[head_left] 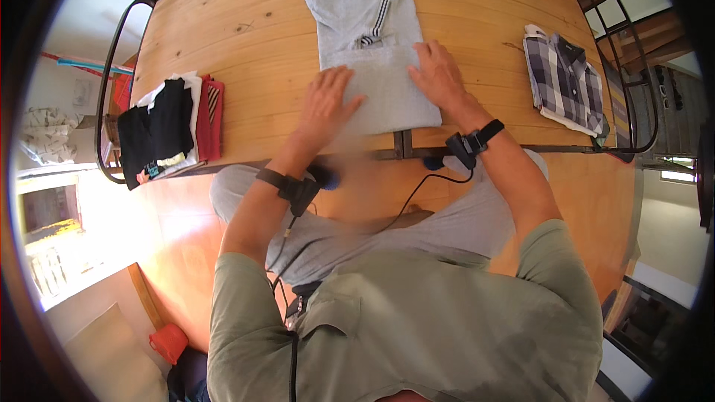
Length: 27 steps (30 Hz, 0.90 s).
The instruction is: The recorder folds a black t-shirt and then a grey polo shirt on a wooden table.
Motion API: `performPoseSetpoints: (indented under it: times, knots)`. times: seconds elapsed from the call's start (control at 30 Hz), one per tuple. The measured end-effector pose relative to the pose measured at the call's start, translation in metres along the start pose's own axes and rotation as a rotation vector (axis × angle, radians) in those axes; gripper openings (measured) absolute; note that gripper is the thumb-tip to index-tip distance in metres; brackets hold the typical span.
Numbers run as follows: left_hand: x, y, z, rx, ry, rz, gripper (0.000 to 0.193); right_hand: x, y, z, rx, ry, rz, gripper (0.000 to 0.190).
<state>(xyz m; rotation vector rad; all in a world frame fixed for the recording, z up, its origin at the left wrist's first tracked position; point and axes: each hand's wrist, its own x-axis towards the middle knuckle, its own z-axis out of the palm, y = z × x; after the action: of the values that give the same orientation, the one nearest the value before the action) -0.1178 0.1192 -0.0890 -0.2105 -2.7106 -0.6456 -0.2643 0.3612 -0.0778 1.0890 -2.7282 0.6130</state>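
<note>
A light grey shirt lies partly folded on the wooden table before me. Its lower part is turned up over the body, and a sleeve with dark striped cuff lies folded in across the middle. My left hand rests at the left edge of the turned-up part, fingers spread. My right hand lies at the right edge, its fingertips by the fold line. Both hands are flat or lightly curved, with nothing gripped between the fingers. The shirt's collar end points away from me.
On the table's left end sits a stack of folded clothes, black, white and red. Folded shirts with a checked one on top lie at the right end. Dark metal rails rise at both table ends. Cables hang from my wrist straps.
</note>
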Motion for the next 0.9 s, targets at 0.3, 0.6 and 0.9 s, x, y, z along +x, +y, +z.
performPoseSetpoints:
  times: [0.3,0.6,0.9]
  knots:
    - [-0.044,0.004,0.039,0.265,-0.160,0.004,0.076,-0.078,-0.023,0.039,-0.047,0.063,-0.162,0.060]
    - [-0.042,0.015,0.033,0.230,-0.157,-0.086,0.078,-0.078,-0.025,0.031,-0.009,-0.021,-0.134,0.060]
    - [-0.037,0.002,0.033,0.279,-0.164,-0.127,0.080,-0.074,-0.029,0.035,-0.023,-0.008,-0.121,0.061]
